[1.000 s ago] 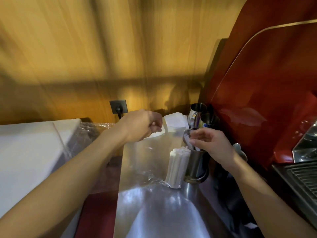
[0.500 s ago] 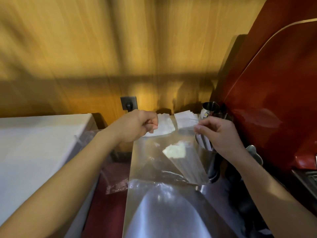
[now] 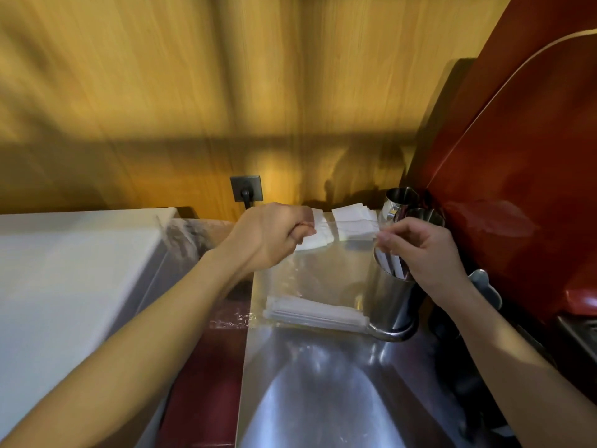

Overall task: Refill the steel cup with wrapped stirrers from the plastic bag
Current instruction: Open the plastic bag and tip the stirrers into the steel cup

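Facing you is a wood-panelled wall with a dark socket plate low on it, and a big red machine body crowds the right side hard against your working spot. A white block fills the left. Between them runs the steel counter. You hold the clear plastic bag stretched above it by its top edge: your left hand is closed into a fist on the left corner, your right hand pinches the right corner with fingertips. The wrapped stirrers lie sideways along the bag's bottom. The steel cup stands just under your right hand, partly behind the bag, a few stirrers inside. Two steel pitchers and white paper stacks sit behind.
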The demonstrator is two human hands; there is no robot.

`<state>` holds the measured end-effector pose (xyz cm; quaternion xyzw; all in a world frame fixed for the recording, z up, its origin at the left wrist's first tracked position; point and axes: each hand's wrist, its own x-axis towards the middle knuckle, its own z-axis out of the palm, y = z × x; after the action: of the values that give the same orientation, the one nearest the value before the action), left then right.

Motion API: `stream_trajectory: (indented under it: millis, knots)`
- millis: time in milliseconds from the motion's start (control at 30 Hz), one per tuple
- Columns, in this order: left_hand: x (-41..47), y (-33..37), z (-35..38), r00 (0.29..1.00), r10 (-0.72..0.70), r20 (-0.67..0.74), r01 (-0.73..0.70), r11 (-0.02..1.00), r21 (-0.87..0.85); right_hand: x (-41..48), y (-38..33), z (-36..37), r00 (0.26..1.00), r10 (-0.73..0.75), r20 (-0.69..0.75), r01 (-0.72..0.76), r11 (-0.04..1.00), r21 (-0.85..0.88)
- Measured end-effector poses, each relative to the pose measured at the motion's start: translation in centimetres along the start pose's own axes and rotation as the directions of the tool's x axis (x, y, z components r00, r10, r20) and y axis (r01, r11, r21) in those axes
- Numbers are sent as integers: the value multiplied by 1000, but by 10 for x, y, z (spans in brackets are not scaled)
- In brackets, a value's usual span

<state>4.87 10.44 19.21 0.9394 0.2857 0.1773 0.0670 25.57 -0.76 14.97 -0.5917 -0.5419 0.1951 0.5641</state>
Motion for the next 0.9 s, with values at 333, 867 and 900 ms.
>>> stream_trajectory:
  millis: [333, 867, 900]
  knots:
    - [9, 13, -3, 990, 136, -45, -133, 989, 69, -18, 18, -4, 987, 89, -131, -69, 986, 154]
    - [57, 36, -63, 958, 264, -112, -276, 954, -118, -31, 14, -9, 991, 113, -71, -98, 978, 186]
    - [62, 40, -72, 955, 271, -123, -286, 949, -132, -31, 13, -11, 989, 122, -88, -101, 973, 209]
